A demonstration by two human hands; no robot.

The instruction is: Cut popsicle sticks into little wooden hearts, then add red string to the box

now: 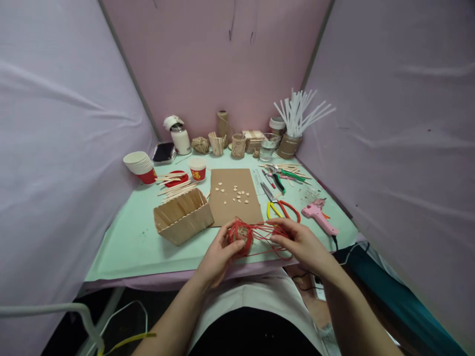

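At the table's front edge, my left hand is wrapped round a ball of brown twine with red cord over it. Loose red strands stretch from the ball to my right hand, whose thumb and fingers close on a bunch of the same red cord. Some loops hang below the right fingers, by the table's edge. Just beyond the hands lies a brown cardboard sheet with several small pale pieces on it.
A wooden-stick box stands left of the cardboard. Scissors and a pink glue gun lie to the right. Paper cups, loose sticks, jars and a glass of water stand farther back.
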